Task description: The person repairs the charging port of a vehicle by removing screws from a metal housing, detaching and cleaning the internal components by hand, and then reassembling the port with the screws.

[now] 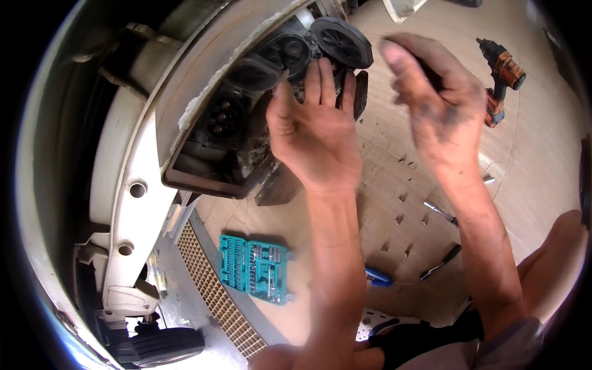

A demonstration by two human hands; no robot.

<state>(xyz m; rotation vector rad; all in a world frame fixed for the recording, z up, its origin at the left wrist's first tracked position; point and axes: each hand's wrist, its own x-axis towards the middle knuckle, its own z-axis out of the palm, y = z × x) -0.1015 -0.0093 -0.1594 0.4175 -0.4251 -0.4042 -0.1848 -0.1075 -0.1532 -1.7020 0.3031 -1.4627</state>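
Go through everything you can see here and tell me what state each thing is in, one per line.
Headlight housing: out of the car body, back side exposed, round caps on.
Left hand: open, fingertips on the housing.
Right hand: raised, grimy, grip unclear.
Socket set case: open on the floor.
Cordless drill: lying on the floor.

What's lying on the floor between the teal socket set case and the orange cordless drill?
In the head view, between the socket set case and the drill lie scattered small dark fasteners and a ratchet handle on the tiles; both forearms cross that stretch.
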